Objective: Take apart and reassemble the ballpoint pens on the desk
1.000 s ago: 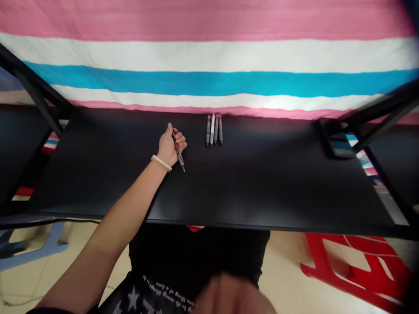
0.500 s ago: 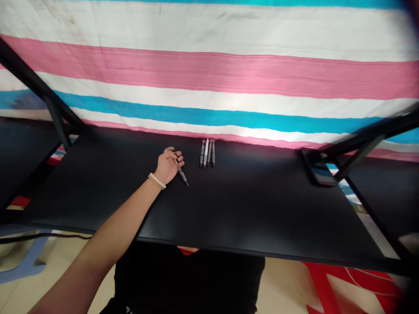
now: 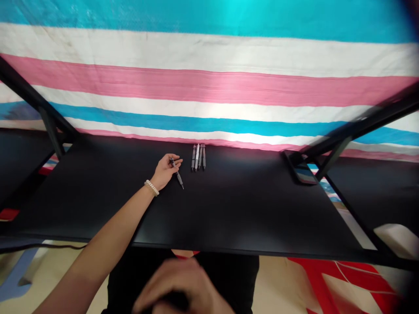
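My left hand (image 3: pixel 164 171) rests on the black tabletop (image 3: pixel 248 213) with a slim dark pen (image 3: pixel 178 177) held between its fingers, the tip pointing towards me. A beaded bracelet (image 3: pixel 151 188) circles that wrist. Just to the right of the hand, several pens (image 3: pixel 198 157) lie side by side near the far table edge, not touching my hand. My right hand (image 3: pixel 180 283) is blurred at the bottom of the view, close to my dark shirt, below the table's near edge. Its fingers are curled, and a dark shape shows among them.
A striped pink, white and blue cloth (image 3: pixel 209 87) hangs behind the table. Black metal frame bars (image 3: pixel 356 126) rise at both sides. A flat glossy object (image 3: pixel 301 172) lies at the far right of the table. A red plastic stool (image 3: pixel 340 279) stands on the floor at lower right.
The view has tilted upward, so the table sits lower in the picture. My right hand has come up into view at the bottom, and the left hand's fingers have shifted on the pen.
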Motion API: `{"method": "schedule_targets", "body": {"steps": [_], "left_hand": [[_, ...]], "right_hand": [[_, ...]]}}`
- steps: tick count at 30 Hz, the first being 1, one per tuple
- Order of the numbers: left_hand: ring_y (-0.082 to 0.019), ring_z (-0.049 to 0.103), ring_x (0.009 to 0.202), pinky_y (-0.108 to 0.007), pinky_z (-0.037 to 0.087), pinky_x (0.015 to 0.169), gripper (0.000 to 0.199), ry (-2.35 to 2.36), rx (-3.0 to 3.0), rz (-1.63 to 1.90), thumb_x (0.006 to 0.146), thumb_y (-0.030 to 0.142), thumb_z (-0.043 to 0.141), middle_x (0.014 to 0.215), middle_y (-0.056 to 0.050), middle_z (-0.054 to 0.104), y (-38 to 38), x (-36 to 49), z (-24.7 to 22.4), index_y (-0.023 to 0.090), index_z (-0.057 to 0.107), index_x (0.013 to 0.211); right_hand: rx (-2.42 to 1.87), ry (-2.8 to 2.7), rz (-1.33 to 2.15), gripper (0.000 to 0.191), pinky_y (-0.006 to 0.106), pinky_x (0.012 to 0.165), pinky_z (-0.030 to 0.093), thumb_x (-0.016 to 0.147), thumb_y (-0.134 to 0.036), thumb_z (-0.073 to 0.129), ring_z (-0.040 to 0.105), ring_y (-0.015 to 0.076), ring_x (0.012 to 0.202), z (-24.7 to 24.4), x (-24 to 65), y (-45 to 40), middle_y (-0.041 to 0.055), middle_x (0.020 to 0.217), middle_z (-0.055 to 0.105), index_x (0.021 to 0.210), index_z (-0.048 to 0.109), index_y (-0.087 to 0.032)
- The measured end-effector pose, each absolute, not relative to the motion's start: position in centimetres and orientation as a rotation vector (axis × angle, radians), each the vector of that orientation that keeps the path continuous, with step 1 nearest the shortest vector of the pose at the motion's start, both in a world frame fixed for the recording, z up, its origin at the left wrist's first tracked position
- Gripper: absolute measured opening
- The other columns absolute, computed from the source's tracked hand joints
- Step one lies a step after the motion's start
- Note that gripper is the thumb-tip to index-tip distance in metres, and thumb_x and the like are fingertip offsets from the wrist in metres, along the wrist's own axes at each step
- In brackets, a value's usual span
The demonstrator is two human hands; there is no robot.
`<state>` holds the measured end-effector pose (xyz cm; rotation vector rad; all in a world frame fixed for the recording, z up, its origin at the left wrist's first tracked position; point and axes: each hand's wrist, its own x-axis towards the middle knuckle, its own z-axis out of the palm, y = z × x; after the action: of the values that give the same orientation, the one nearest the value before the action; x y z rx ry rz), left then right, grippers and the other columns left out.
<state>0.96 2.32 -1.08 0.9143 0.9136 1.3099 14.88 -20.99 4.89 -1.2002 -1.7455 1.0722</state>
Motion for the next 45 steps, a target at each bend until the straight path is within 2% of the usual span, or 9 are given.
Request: {"method": "schedule_targets", "body": {"steps": [6, 10, 13, 16, 19, 26, 30, 38, 45], "left_hand": [[-0.020, 0.069, 0.098, -0.025, 0.053, 0.078, 0.037, 1.074, 1.155, 1.319, 0.064, 0.007, 0.077, 0.103, -0.006, 0.063, 3.2, 1.7, -1.7, 0.017, 0.063, 0.098], [-0.015, 0.067, 0.084, -0.027, 0.054, 0.079, 0.035, 1.173, 1.242, 1.346, 0.064, 0.010, 0.079, 0.102, -0.008, 0.065, 4.9, 2.7, -1.6, 0.016, 0.069, 0.097], [-0.018, 0.065, 0.089, -0.033, 0.055, 0.083, 0.037, 1.216, 1.356, 1.339, 0.069, 0.017, 0.079, 0.107, -0.011, 0.065, 6.7, 3.7, -1.4, 0.018, 0.070, 0.106], [-0.023, 0.062, 0.109, -0.042, 0.049, 0.099, 0.032, 1.181, 1.595, 1.296, 0.078, 0.025, 0.072, 0.123, -0.013, 0.062, 8.2, 4.4, -1.3, 0.020, 0.071, 0.110], [-0.026, 0.048, 0.133, -0.044, 0.032, 0.116, 0.031, 1.194, 1.882, 1.200, 0.088, 0.031, 0.061, 0.138, -0.014, 0.054, 8.8, 4.7, -1.2, 0.020, 0.070, 0.115], [-0.025, 0.026, 0.148, -0.046, 0.018, 0.121, 0.048, 1.253, 2.350, 0.718, 0.099, 0.042, 0.037, 0.157, -0.006, 0.037, 8.6, 5.7, -0.9, 0.027, 0.053, 0.141], [-0.025, 0.020, 0.150, -0.046, 0.015, 0.122, 0.053, 1.341, 2.459, 0.482, 0.101, 0.043, 0.027, 0.161, -0.004, 0.030, 7.7, 6.3, -0.7, 0.026, 0.045, 0.147], [-0.028, 0.026, 0.148, -0.048, 0.021, 0.120, 0.056, 1.443, 2.485, 0.478, 0.101, 0.045, 0.022, 0.159, -0.005, 0.034, 3.4, 5.5, -1.1, 0.025, 0.041, 0.150], [-0.026, 0.018, 0.151, -0.050, 0.016, 0.120, 0.053, 1.342, 2.520, 0.363, 0.100, 0.051, 0.024, 0.162, 0.004, 0.026, 5.3, 5.6, -0.4, 0.038, 0.041, 0.148]], "right_hand": [[-1.350, -1.530, 0.896, 0.021, 0.033, 0.067, 0.056, 0.082, -0.031, 0.056, 0.069, 0.0203, 0.075, 2.2, 19.2, -9.2, 0.0036, 0.084, 0.074, 0.090, 0.073, -0.021], [-1.496, -1.463, 0.688, 0.020, 0.034, 0.069, 0.055, 0.076, -0.026, 0.054, 0.066, 0.0199, 0.071, 0.0, 21.7, -2.3, 0.0072, 0.083, 0.073, 0.085, 0.070, -0.017], [-1.584, -1.407, 0.457, 0.021, 0.037, 0.077, 0.055, 0.076, -0.024, 0.053, 0.067, 0.0226, 0.077, -1.2, 22.0, 0.2, 0.0103, 0.087, 0.073, 0.087, 0.069, -0.016], [-1.605, -1.421, 0.374, 0.022, 0.041, 0.085, 0.053, 0.080, -0.026, 0.052, 0.067, 0.0248, 0.084, -1.8, 21.6, 0.9, 0.0113, 0.090, 0.072, 0.090, 0.069, -0.017], [-1.615, -1.483, 0.338, 0.027, 0.044, 0.089, 0.052, 0.083, -0.026, 0.051, 0.066, 0.0264, 0.088, -2.0, 21.3, 1.0, 0.0138, 0.098, 0.070, 0.100, 0.068, -0.014], [-1.457, -1.917, 0.233, 0.045, 0.050, 0.109, 0.039, 0.090, -0.021, 0.047, 0.049, 0.0308, 0.129, -2.0, 20.6, 1.5, 0.0184, 0.140, 0.053, 0.133, 0.055, -0.013], [-1.392, -2.053, 0.223, 0.045, 0.051, 0.110, 0.039, 0.089, -0.019, 0.046, 0.053, 0.0315, 0.124, -2.1, 20.5, 1.6, 0.0213, 0.136, 0.056, 0.132, 0.057, -0.007], [-1.319, -2.040, 0.270, 0.045, 0.049, 0.105, 0.047, 0.086, -0.015, 0.048, 0.057, 0.0298, 0.120, -2.4, 20.2, -1.3, 0.0163, 0.133, 0.060, 0.129, 0.061, -0.014], [-1.346, -1.996, 0.310, 0.035, 0.047, 0.101, 0.050, 0.084, -0.016, 0.051, 0.061, 0.0289, 0.114, -2.3, 19.9, -1.4, 0.0150, 0.121, 0.066, 0.116, 0.067, -0.015]]}}
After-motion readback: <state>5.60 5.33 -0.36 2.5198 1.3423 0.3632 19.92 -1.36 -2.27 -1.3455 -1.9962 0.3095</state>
